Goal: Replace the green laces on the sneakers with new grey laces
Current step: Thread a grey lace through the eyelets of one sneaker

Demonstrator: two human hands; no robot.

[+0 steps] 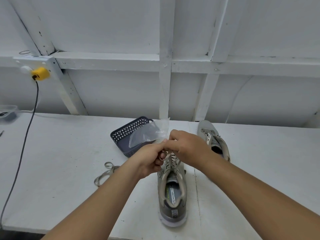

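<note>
A grey-green sneaker (pixel 173 196) stands on the white table (pixel 60 153), heel toward me, laces still threaded over its tongue. A second sneaker (pixel 212 137) lies farther back on the right with no lace showing in its eyelets. Both hands are raised over the near sneaker. My left hand (pixel 150 160) and my right hand (pixel 187 146) pinch the edge of a clear plastic bag (pixel 152 134) between their fingertips. What the bag contains is too faint to tell. A loose greenish lace (pixel 105 172) lies on the table left of my left forearm.
A dark perforated basket (pixel 126 134) sits behind the hands, partly covered by the bag. A yellow plug (pixel 40 73) on the wall feeds a dark cable (pixel 22 144) that hangs down across the table's left side. A clear container (pixel 7 112) sits at the far left edge.
</note>
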